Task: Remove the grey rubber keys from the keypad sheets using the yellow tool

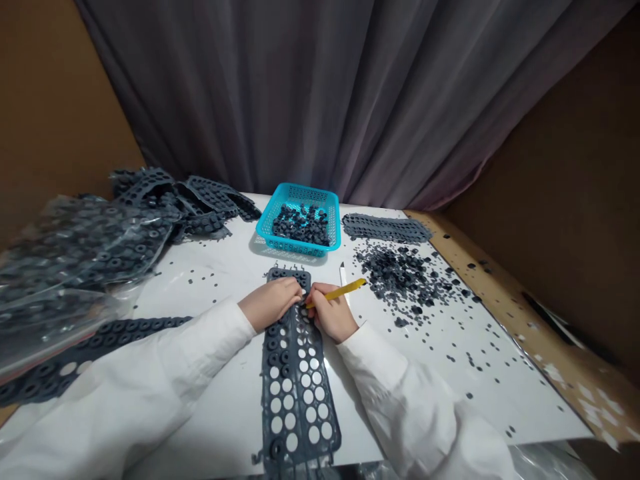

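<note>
A dark rubber sheet (295, 400) with rows of round holes lies lengthwise in front of me; some holes on its left half still hold dark rings. My left hand (271, 302) rests on the sheet's upper left part, fingers curled together, and what they pinch is too small to make out. Close beside it, my right hand (334, 313) grips a yellow pen-like tool (346, 289), its lower end against the upper right part of the sheet. Beyond the sheet stands a blue basket (337, 233) with many small dark rings inside.
Plastic bags of dark rings (85, 250) lie at the left, near punched sheets (213, 199) and another sheet (145, 331). Right of the basket lies a flat sheet (385, 228), with scattered dark bits (405, 277) before it. A white-handled blade (343, 275) lies behind my right hand.
</note>
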Demonstrator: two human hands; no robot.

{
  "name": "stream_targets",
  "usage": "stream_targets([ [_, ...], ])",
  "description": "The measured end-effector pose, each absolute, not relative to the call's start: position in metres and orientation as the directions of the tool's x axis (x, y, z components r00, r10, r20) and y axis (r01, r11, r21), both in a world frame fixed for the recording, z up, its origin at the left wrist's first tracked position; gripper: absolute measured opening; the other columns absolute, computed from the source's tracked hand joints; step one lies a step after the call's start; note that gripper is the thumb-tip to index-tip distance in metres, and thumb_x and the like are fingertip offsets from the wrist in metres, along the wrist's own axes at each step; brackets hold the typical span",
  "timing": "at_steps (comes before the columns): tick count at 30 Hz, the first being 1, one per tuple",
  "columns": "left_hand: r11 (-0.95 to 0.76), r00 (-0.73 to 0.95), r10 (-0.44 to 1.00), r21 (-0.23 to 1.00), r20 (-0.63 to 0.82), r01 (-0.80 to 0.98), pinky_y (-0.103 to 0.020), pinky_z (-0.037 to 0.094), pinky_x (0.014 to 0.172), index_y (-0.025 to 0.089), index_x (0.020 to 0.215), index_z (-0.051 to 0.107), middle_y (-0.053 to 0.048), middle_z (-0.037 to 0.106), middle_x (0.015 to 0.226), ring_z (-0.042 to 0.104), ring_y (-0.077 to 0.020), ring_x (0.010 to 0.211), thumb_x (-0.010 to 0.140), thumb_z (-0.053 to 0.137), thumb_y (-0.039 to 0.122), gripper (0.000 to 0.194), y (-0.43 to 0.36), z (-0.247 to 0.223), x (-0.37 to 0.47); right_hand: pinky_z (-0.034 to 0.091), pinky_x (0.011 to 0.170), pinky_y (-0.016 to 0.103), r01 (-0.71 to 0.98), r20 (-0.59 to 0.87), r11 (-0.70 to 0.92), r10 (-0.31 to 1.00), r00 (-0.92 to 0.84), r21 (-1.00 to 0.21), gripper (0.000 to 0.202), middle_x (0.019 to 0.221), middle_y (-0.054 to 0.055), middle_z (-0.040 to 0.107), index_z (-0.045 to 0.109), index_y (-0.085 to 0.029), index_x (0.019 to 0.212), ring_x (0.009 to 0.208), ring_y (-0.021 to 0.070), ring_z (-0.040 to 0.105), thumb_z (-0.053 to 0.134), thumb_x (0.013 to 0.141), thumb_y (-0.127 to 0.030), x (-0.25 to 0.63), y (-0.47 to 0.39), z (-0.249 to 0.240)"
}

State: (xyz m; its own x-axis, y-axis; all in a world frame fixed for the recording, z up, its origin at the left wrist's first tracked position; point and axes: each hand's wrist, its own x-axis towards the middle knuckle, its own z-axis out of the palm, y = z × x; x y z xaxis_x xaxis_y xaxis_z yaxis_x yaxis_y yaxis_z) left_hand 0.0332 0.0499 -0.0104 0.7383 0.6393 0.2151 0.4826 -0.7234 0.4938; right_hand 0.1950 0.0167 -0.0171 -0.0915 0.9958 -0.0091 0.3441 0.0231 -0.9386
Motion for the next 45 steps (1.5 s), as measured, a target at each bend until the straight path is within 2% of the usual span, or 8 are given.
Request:
stream_targets([
  [5,-0.462,0.465,0.848,0.786,0.255,0.411,-0.028,0.042,0.07,0.016,0.079,0.055,-0.004,0.058,0.077,0.053,-0.0163,0.074,0.086,0.044,0.028,0.018,0.056,0.0,0.028,0.03,0.037,0.02,0.29,-0.048,-0.021,0.995,-0.085,-0.957,0.021,0.042,-0.003,0.05,0.049,-0.018,0.055,0.036,0.0091,0.041,0.039,0.073,-0.018,0.195,0.016,-0.016],
  [9,-0.184,0.351,0.93,0.964,0.108,0.193,-0.025,0.041,0.061,0.014,0.079,0.056,-0.001,0.056,0.07,0.051,-0.0138,0.066,0.08,0.053,0.036,0.022,0.058,0.002,0.028,0.031,0.035,0.019,0.199,-0.079,-0.063,0.994,-0.071,-0.978,0.018,0.042,-0.003,0.05,0.053,-0.017,0.057,0.035,0.0089,0.042,0.041,0.07,-0.019,0.197,0.017,-0.018],
  [15,0.084,0.44,0.894,0.996,-0.087,0.027,-0.022,0.038,0.054,0.011,0.085,0.06,-0.003,0.062,0.074,0.048,-0.009,0.055,0.074,0.062,0.039,0.03,0.053,-0.003,0.034,0.03,0.037,0.019,-0.18,-0.067,-0.052,0.995,0.074,-0.982,0.012,0.045,-0.002,0.054,0.055,-0.015,0.062,0.035,0.0079,0.042,0.044,0.066,-0.019,0.198,0.021,-0.02],
  [18,0.151,0.399,0.907,0.988,-0.138,-0.003,-0.022,0.037,0.051,0.011,0.086,0.062,-0.002,0.063,0.072,0.047,-0.0082,0.052,0.068,0.067,0.04,0.034,0.055,-0.004,0.034,0.031,0.039,0.019,-0.225,-0.063,-0.038,0.992,0.105,-0.974,0.011,0.047,-0.003,0.056,0.055,-0.016,0.069,0.037,0.008,0.044,0.045,0.065,-0.017,0.199,0.022,-0.02],
  [25,0.263,0.431,0.878,0.962,-0.209,-0.071,-0.02,0.034,0.05,0.011,0.092,0.065,-0.004,0.067,0.077,0.045,-0.0065,0.052,0.067,0.069,0.038,0.037,0.061,-0.008,0.029,0.048,0.07,0.032,-0.066,0.179,0.191,0.971,0.161,-0.979,0.025,0.088,0.007,0.068,0.055,-0.019,0.103,0.073,0.0179,0.064,0.051,0.081,-0.031,0.199,0.016,-0.017],
  [28,0.278,0.457,0.865,0.956,-0.206,-0.095,-0.02,0.032,0.048,0.011,0.089,0.067,-0.006,0.067,0.079,0.045,-0.0061,0.051,0.071,0.065,0.041,0.035,0.063,-0.01,0.028,0.047,0.082,0.036,0.078,0.284,0.276,0.952,0.118,-0.958,0.022,0.096,0.009,0.069,0.056,-0.02,0.096,0.088,0.021,0.065,0.043,0.087,-0.035,0.198,0.01,-0.009],
  [37,0.168,0.455,0.873,0.984,-0.175,0.057,-0.02,0.026,0.045,0.01,0.08,0.067,0.001,0.053,0.052,0.039,-0.0074,0.046,0.075,0.058,0.048,0.039,0.06,-0.014,0.035,0.046,0.082,0.033,0.327,0.413,0.406,0.909,-0.051,-0.854,0.018,0.104,0.008,0.067,0.042,-0.023,0.08,0.094,0.0212,0.063,0.06,0.076,-0.026,0.192,0.008,-0.01],
  [45,0.171,0.371,0.912,0.984,-0.175,0.042,-0.021,0.032,0.043,0.011,0.066,0.06,-0.001,0.056,0.049,0.044,-0.0087,0.042,0.077,0.048,0.056,0.048,0.057,-0.015,0.041,0.05,0.074,0.032,0.286,0.385,0.362,0.923,0.025,-0.887,0.017,0.093,0.007,0.069,0.043,-0.022,0.079,0.083,0.02,0.066,0.058,0.077,-0.027,0.186,0.011,-0.014],
])
